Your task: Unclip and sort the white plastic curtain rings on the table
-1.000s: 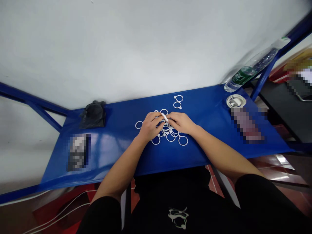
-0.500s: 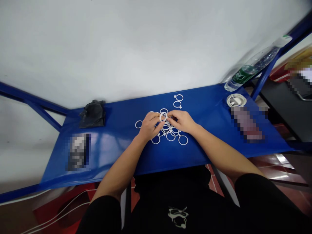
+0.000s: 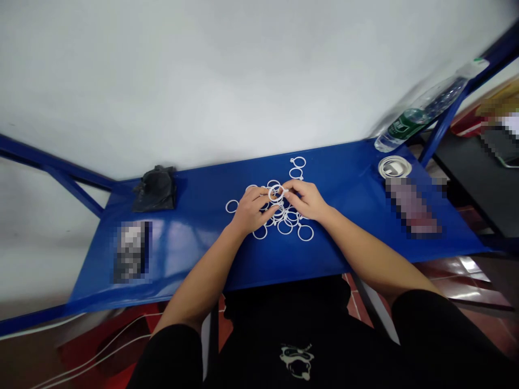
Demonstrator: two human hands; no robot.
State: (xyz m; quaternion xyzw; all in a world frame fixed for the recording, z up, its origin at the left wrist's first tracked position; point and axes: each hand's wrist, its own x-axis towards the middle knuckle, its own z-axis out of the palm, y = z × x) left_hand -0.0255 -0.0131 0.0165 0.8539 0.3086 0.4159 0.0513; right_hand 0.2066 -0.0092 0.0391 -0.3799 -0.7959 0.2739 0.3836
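My left hand (image 3: 252, 209) and my right hand (image 3: 306, 199) meet over a pile of white curtain rings. Between them is a raised white curtain ring (image 3: 270, 187), with a small eyelet on its right side. The right thumb and forefinger pinch it at that eyelet. My left fingers curl at its left edge, though their exact contact is partly hidden. Several more white curtain rings (image 3: 285, 233) lie overlapped beneath and in front of the hands. One loose ring (image 3: 226, 207) rests left of my left hand. Two rings (image 3: 295, 168) lie behind my right hand.
The blue table (image 3: 194, 216) stands against a white wall. On its left are a crumpled black plastic bag (image 3: 156, 189) and a blurred-out item (image 3: 132, 251). On its right are a water bottle (image 3: 405, 125), a coiled white cable (image 3: 383, 168) and another blurred-out item (image 3: 411, 208).
The held ring has shifted slightly right and now faces up more openly between the hands. My right fingers have moved a little right with its eyelet. The pile looks much the same.
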